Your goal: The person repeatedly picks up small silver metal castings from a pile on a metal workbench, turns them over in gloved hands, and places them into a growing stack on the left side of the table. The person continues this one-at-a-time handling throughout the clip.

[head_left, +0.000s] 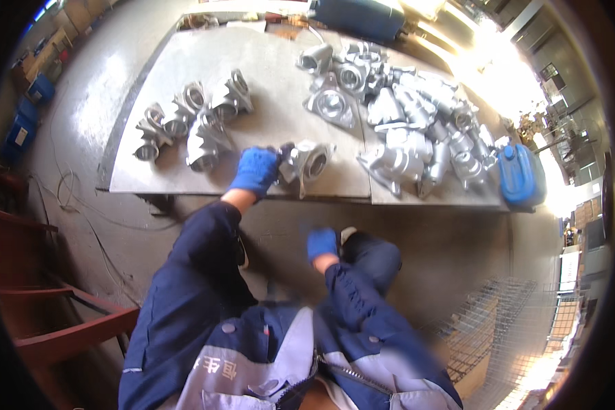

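Note:
My left hand, in a blue glove, is closed on the near end of a silver metal casting with a round bore and a flange. That casting sits at the front edge of the metal-topped table. Below the table edge, in front of my body, is my right hand, also blue-gloved and smeared by motion; its fingers cannot be made out. Left of my left hand stand several similar castings, spaced apart on the table top.
A dense pile of silver castings covers the table's right side. At the right corner stands a blue plastic jerrycan. A red metal frame is at lower left, a wire mesh cage at lower right. Cables trail over the floor.

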A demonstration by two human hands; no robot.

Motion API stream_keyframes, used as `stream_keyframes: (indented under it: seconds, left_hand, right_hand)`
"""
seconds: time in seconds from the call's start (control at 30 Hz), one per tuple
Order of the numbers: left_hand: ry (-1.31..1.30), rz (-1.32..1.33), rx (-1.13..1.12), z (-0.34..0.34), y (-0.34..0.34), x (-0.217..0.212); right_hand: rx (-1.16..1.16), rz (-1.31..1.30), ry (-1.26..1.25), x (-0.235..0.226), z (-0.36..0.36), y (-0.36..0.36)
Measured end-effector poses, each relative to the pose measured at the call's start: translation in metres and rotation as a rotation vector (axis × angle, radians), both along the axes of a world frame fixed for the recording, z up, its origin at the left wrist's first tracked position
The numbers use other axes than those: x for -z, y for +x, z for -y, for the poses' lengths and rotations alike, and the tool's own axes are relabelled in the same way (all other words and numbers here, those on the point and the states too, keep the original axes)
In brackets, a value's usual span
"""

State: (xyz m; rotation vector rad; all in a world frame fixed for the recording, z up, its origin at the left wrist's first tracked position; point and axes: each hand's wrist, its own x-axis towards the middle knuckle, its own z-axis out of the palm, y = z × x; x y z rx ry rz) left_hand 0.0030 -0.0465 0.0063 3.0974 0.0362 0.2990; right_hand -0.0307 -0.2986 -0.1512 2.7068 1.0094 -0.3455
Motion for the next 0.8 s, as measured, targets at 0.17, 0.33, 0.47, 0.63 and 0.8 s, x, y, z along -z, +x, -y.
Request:
stream_keyframes:
  seconds: [0.17, 0.33, 0.47, 0.63, 0.8]
  left_hand:
    - [-0.04, 0.11, -0.214, -0.023, 0.004, 0.002]
    - [0.062, 0.005, -0.514, -0.035, -0.012, -0.004]
    - [0.132, 0.402, -0.304, 0.003, -0.007, -0.036]
    - [0.121, -0.242, -0.13, -0.001, 0.064, -0.015]
    - [0.542, -0.204, -0.156, -0.023, 0.067, 0.017]
  right_hand:
    - [0.208, -0.219, 0.128, -0.032, 0.032, -0.013]
    - [0.418, -0.268, 0.336, -0.08, 0.039, 0.003]
    - [0.714, -0.879, 0.541, -0.026, 0.044, 0.01]
    - [0.829, -1.245, 0.728, 0.004, 0.044, 0.005]
    - [0.755, -1.164, 0.685, 0.01, 0.06, 0.013]
